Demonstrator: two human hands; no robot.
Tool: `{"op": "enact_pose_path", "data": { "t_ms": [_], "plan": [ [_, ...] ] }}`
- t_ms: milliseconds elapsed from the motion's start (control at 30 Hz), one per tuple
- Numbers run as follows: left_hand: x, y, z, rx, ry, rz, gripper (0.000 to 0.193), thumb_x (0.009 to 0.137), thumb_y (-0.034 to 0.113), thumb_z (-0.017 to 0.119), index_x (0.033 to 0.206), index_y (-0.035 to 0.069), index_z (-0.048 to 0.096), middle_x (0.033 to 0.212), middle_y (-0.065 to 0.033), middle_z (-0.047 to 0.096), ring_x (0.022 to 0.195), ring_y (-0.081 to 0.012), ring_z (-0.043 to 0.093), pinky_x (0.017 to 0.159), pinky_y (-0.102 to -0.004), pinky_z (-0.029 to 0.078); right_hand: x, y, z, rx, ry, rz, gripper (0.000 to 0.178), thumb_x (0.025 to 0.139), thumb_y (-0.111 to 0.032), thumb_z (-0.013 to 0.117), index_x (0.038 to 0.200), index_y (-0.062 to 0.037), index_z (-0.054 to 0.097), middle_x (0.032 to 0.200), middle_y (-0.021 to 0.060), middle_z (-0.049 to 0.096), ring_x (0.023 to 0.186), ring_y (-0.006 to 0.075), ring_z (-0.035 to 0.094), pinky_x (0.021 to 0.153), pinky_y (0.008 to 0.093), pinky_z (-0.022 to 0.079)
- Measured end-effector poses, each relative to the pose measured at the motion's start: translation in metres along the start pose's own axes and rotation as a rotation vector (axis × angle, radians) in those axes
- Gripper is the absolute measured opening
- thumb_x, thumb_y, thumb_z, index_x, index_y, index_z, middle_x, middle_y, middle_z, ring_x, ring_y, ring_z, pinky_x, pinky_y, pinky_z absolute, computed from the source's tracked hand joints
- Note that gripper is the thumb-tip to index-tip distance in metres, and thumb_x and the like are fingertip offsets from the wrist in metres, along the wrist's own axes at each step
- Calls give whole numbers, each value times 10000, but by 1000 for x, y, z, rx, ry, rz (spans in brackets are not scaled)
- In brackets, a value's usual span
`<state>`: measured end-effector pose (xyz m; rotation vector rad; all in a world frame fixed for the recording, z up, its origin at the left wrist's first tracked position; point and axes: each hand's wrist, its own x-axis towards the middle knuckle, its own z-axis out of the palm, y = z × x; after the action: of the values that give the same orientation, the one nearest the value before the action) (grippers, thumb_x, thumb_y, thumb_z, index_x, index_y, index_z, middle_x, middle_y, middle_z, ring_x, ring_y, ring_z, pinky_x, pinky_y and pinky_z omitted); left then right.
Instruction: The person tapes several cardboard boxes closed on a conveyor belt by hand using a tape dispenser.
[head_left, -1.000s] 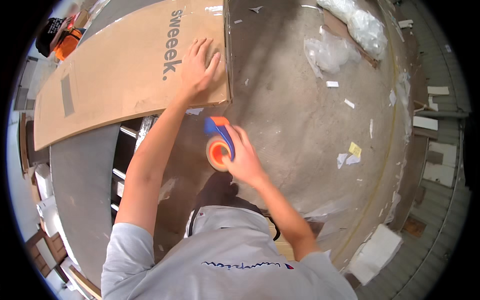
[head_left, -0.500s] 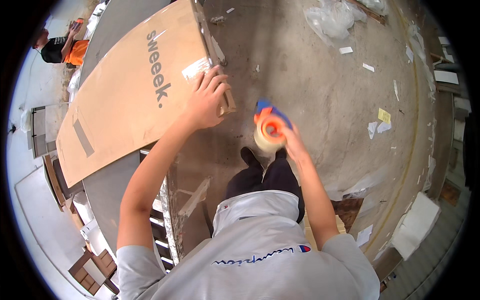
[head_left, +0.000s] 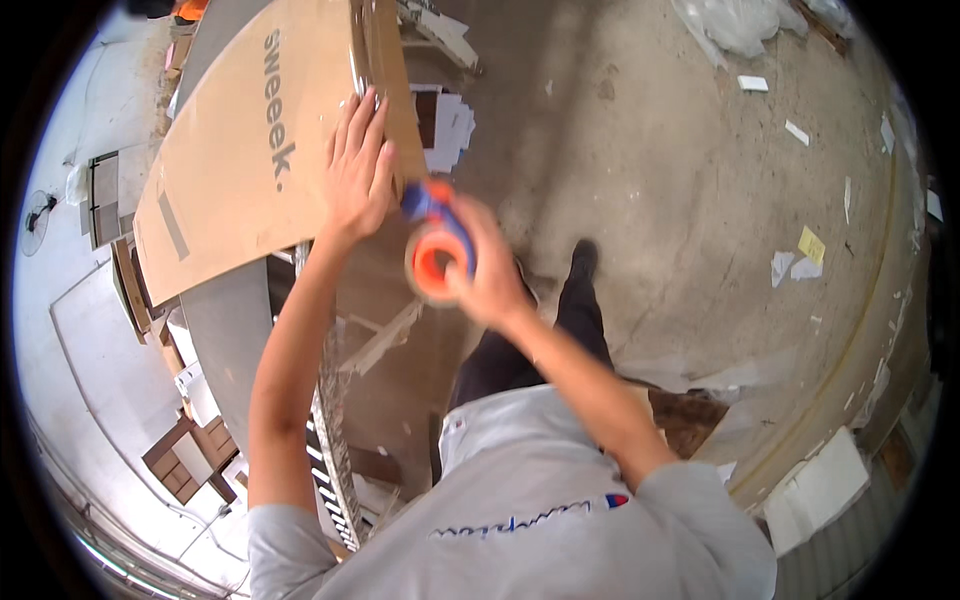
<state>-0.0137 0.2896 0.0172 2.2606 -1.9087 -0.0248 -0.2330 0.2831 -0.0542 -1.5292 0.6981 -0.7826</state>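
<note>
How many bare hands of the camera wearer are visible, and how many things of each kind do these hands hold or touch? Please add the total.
Bare hands, left hand and right hand: 2
Blue-and-orange tape dispenser: 1
Large flat brown cardboard box: 1
Total: 4

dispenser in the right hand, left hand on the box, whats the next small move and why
Probably ease the tape dispenser to the near edge of the cardboard box: the right hand holds its head close by that corner, while the left hand rests on the box and could steady it. Whether dispenser and box touch is unclear.
</note>
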Motion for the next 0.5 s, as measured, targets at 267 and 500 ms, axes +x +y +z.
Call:
{"op": "enact_pose_path", "data": {
  "t_ms": [267, 500],
  "plan": [
    [-16, 2, -7, 71, -47, -21, 694, 879, 306, 655, 1528, 142, 469, 1659, -121, 308, 1556, -360, 216, 1250, -494, 198, -5, 7, 66, -8, -595, 42, 646, 765, -50, 668, 1399, -43, 542, 1356, 225, 561, 1218, 430, 581, 1053, 467, 471],
    [-24, 4, -12, 55, -99, -42, 776, 789, 283, 739, 1513, 183, 476, 1658, -102, 305, 1540, -371, 244, 1223, -548, 252, -17, 22, 44, 462, -759, 348, 481, 786, -89, 655, 1262, -30, 674, 1186, 147, 718, 1148, 255, 673, 1021, 365, 503]
  ]
}}
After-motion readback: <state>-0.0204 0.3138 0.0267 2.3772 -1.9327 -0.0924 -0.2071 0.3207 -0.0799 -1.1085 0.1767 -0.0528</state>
